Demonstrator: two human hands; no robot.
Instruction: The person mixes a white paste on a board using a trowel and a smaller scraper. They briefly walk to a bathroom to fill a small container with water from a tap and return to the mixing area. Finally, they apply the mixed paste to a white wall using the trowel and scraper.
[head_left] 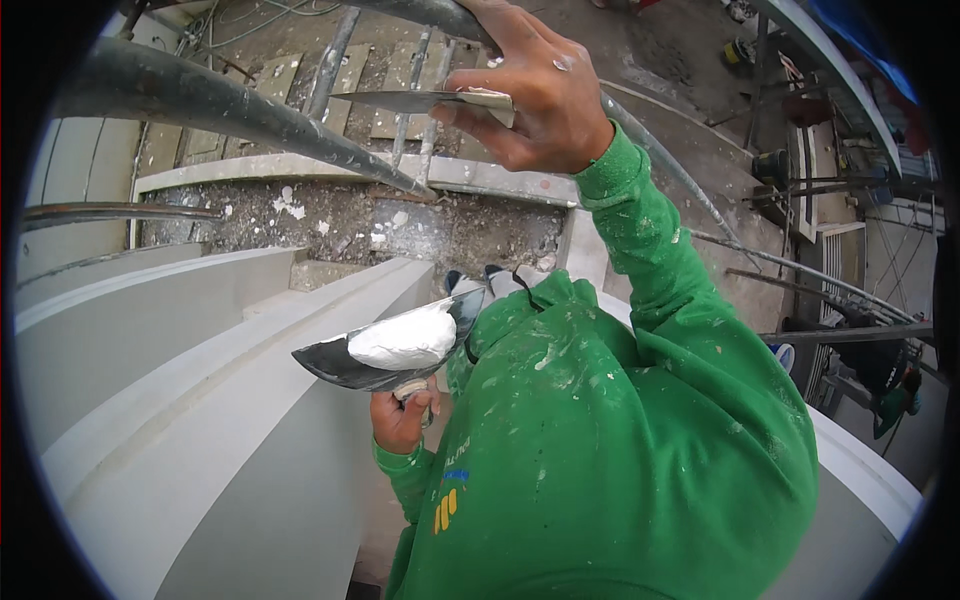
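My left hand is closed round the handle of a wide putty knife, low at my left side. A thick white mound of putty lies on its dark blade. My right hand, raised far out in front, grips a thinner putty knife, seen nearly edge-on and pointing left. White smears mark this hand and my green sleeve. The upper fingers of that hand overlap a grey metal pipe; whether they touch it I cannot tell.
A thick scaffold pipe slants across the upper left. Pale ledges and wall mouldings run close along my left. Far below, the ground is spattered white beside planks. More scaffold tubes and another person are at the right.
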